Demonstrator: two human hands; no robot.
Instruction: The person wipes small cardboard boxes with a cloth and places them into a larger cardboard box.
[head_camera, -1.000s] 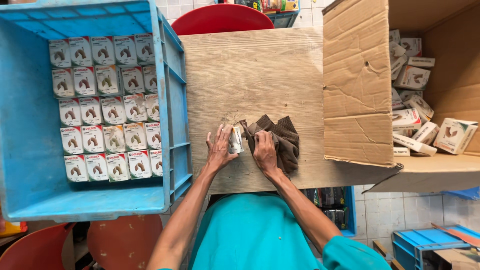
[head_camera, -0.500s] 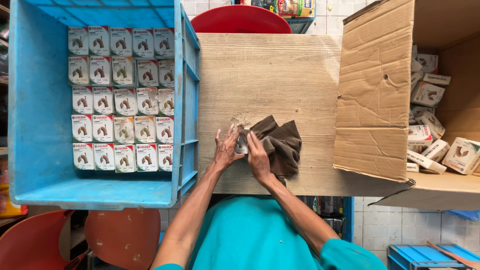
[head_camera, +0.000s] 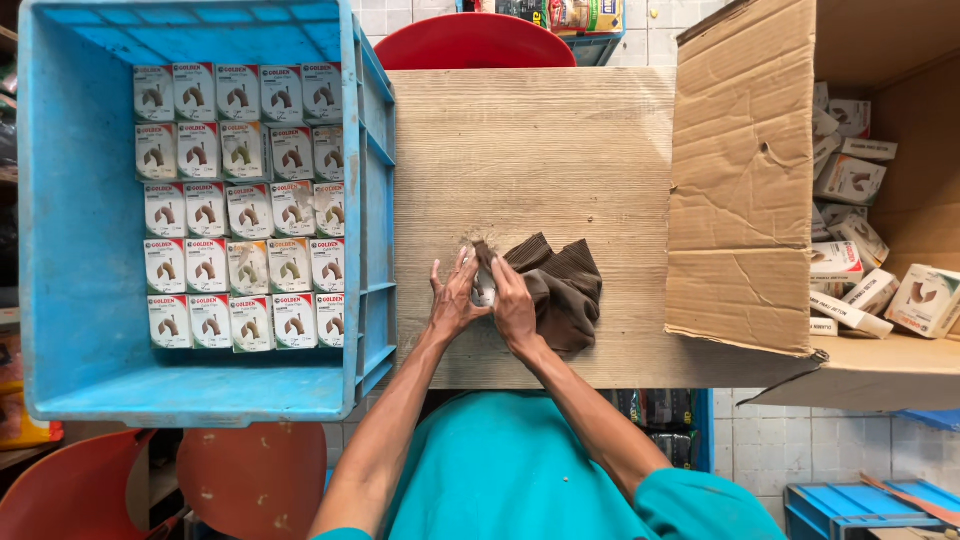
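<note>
My left hand (head_camera: 455, 298) and my right hand (head_camera: 514, 303) meet over the wooden board (head_camera: 530, 150), both closed around one small white box (head_camera: 484, 291) that shows only between the fingers. A brown ribbed cloth (head_camera: 560, 285) lies crumpled under and to the right of my right hand. To the left, a blue plastic crate (head_camera: 80, 250) holds several rows of small white boxes (head_camera: 240, 205) packed side by side. To the right, an open cardboard carton (head_camera: 745, 180) lying on its side holds several loose boxes of the same kind (head_camera: 850, 260).
A red plastic chair (head_camera: 475, 40) sits beyond the far edge of the board. Two more reddish-brown seats (head_camera: 240, 475) stand below the crate at lower left. A blue crate (head_camera: 860, 505) is on the tiled floor at lower right.
The view has shifted so crate and carton sit further right and lower. Both hands have stayed together on the small box by the cloth, with only slight finger movement.
</note>
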